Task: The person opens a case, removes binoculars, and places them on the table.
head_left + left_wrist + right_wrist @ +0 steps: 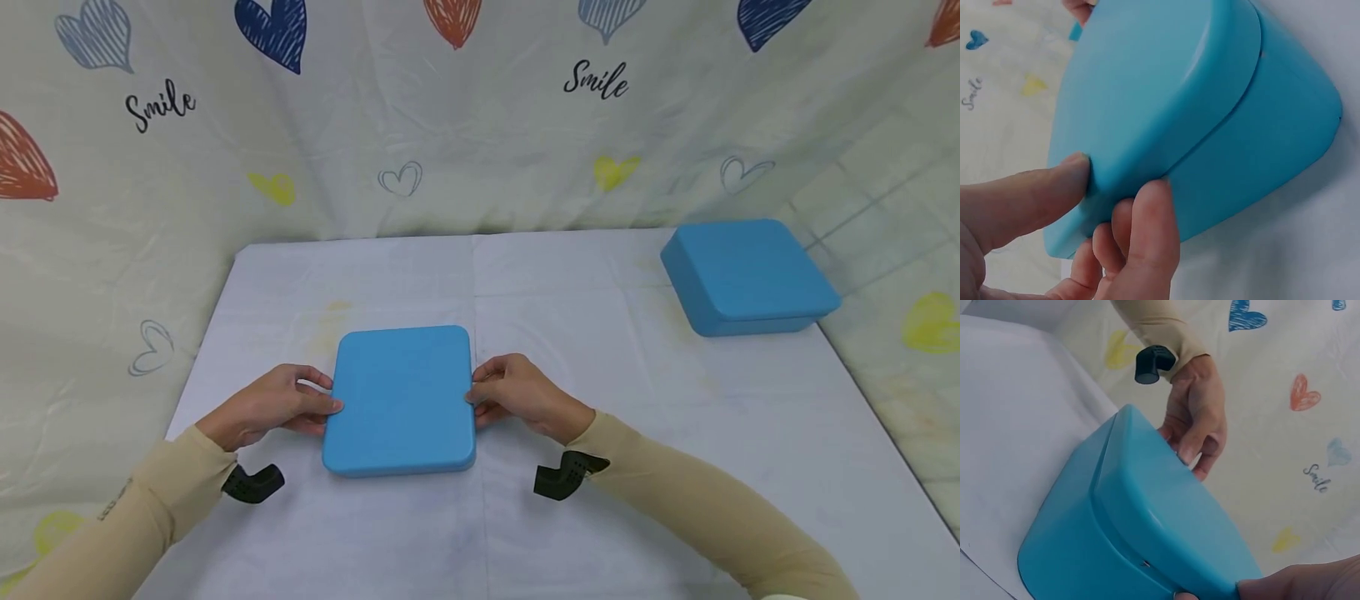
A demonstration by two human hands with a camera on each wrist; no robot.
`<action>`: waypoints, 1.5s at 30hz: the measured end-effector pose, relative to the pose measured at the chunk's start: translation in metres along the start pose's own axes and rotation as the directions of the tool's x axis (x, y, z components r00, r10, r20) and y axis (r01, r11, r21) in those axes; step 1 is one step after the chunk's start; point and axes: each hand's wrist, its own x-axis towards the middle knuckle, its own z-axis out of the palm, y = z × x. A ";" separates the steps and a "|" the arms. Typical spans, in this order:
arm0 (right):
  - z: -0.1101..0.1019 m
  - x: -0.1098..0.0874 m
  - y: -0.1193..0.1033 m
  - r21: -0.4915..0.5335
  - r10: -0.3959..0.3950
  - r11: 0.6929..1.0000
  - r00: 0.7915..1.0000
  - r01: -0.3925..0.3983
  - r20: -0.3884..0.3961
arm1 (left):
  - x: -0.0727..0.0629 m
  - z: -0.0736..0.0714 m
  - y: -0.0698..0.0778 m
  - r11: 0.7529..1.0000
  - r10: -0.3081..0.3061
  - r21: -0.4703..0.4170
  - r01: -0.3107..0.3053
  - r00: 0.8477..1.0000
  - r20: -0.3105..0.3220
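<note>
A blue box with rounded corners stands in the middle of the table, its flat lid facing up. My left hand pinches the lid's left edge, thumb on top and fingertips along the seam under the rim. On the opposite edge my right hand pinches the lid in the same way, its thumb on the upper face. In the right wrist view a dark seam runs between the lid and the box body, and the lid lies slightly askew over it. The body's inside is hidden.
A second blue box, closed, stands at the table's back right corner. White cloth covers the table. Behind it hangs a pale curtain printed with hearts. A black wrist mount sticks out below the left sleeve.
</note>
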 end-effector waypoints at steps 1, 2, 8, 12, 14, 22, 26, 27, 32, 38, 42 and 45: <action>0.000 -0.001 0.000 0.000 -0.002 1.000 1.000 0.002 -0.003 | -0.001 0.000 0.000 1.000 0.000 0.003 0.000 1.000 -0.006; 0.000 -0.001 0.000 0.000 -0.005 1.000 1.000 0.005 -0.006 | -0.001 0.001 0.001 1.000 -0.001 0.007 0.001 1.000 -0.013; 0.000 -0.003 -0.002 0.008 -0.006 1.000 1.000 0.007 -0.021 | -0.004 0.004 0.005 1.000 -0.017 0.012 0.018 0.998 -0.057; 0.000 -0.001 -0.002 0.013 -0.002 1.000 1.000 0.002 -0.028 | -0.005 0.006 0.006 1.000 -0.026 0.004 0.026 0.997 -0.075; 0.000 -0.001 -0.001 0.007 -0.001 1.000 1.000 0.001 -0.028 | -0.005 0.006 0.005 1.000 -0.025 0.000 0.025 0.997 -0.074; -0.003 -0.001 0.001 -0.022 0.009 1.000 1.000 -0.009 -0.021 | -0.003 0.006 0.001 0.999 -0.021 -0.028 0.020 0.999 -0.045; -0.003 -0.001 0.001 -0.030 0.006 1.000 1.000 -0.007 -0.011 | -0.004 0.006 0.001 1.000 -0.009 -0.028 0.008 0.999 -0.035; -0.003 -0.001 0.001 -0.030 0.007 1.000 1.000 -0.007 -0.008 | -0.004 0.006 0.001 1.000 -0.003 -0.025 0.002 1.000 -0.030; -0.003 -0.001 0.001 -0.025 0.018 1.000 1.000 -0.018 0.002 | -0.003 0.006 0.000 0.999 -0.015 -0.040 0.014 1.000 -0.026; -0.002 -0.001 0.001 -0.012 0.028 1.000 1.000 -0.028 0.001 | -0.003 0.007 -0.003 0.998 -0.011 -0.056 0.009 1.000 -0.024; -0.002 -0.001 0.001 0.000 0.027 1.000 1.000 -0.027 0.005 | -0.004 0.006 -0.005 0.997 0.008 -0.078 -0.009 1.000 -0.005; -0.001 0.000 0.001 0.010 0.020 1.000 1.000 -0.020 0.015 | -0.003 0.005 -0.006 0.994 0.027 -0.102 -0.025 1.000 0.014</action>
